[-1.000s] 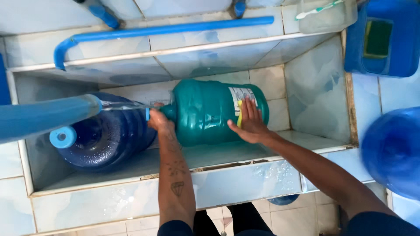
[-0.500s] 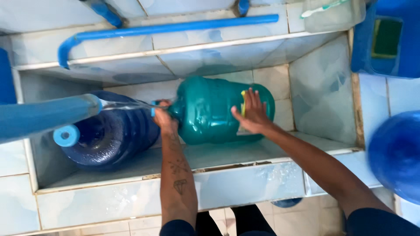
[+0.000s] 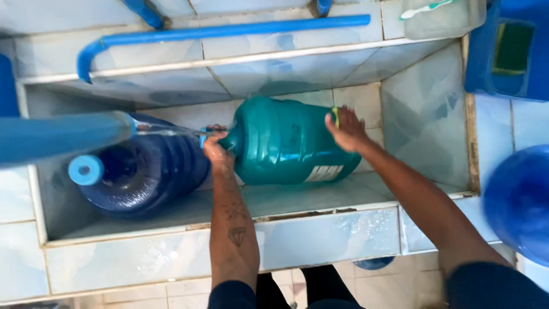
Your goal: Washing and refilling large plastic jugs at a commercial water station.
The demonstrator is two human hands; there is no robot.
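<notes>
Head view:

- A green water jug lies on its side in a tiled basin, its neck pointing toward the basin's left side and its base toward the right wall.
- The left hand is closed around the jug's neck at the mouth, with the fingers wrapped over it; the forearm, which bears small tattoos, crosses the basin's front edge.
- The right hand lies open and flat on the upper part of the jug near its base, fingers spread and touching the green plastic; it does not wrap around anything.
- The jug thus sits between the two hands, the left at its narrow end and the right on its wide end.
- A white label shows on the jug's lower side, facing the basin's front edge.
- A thin stream of water runs from a thick blue pipe at the left toward the jug's mouth, meeting it at the left hand.
- A dark blue jug lies in the basin's left part, just beside the green one, with a light blue cap at its left end.
- A thinner blue pipe runs along the ledge behind the basin's back edge.
- Beyond the basin's right wall stand a blue container at the top and a round blue jug lower down.
</notes>
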